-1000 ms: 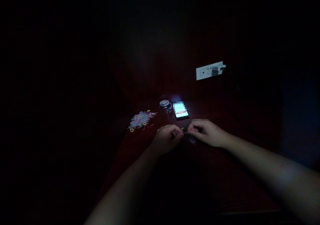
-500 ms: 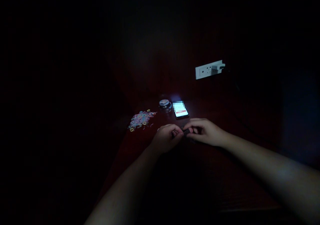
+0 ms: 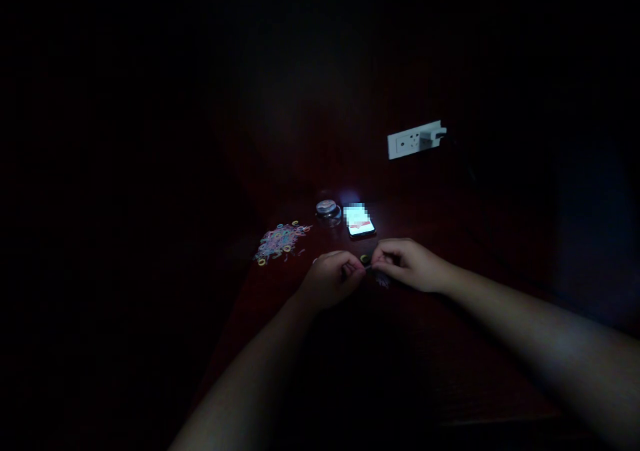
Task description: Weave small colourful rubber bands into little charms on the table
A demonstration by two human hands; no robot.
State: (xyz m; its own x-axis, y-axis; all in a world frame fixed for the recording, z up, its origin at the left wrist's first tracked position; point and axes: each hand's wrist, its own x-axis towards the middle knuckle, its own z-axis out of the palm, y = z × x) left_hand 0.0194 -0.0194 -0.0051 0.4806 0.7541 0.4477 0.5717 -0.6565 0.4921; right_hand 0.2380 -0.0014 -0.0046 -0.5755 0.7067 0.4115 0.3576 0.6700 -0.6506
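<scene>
The scene is very dark. My left hand (image 3: 331, 279) and my right hand (image 3: 410, 264) are close together over a dark reddish table (image 3: 450, 364), fingers curled in a pinch. Between the fingertips is something thin and dark, stretched from one hand to the other; I cannot make out what it is. A small yellowish ring (image 3: 365, 259) lies just behind the fingertips. A pile of small coloured rubber bands (image 3: 280, 240) lies to the left of my left hand.
A lit phone (image 3: 359, 220) lies face up behind my hands, with a small round clear container (image 3: 327, 211) beside it. A white wall socket with a plugged-in charger (image 3: 415, 139) is at the back right. Everything else is in darkness.
The hands drew together half a second ago and have parted slightly again. The view has shifted a little to the right.
</scene>
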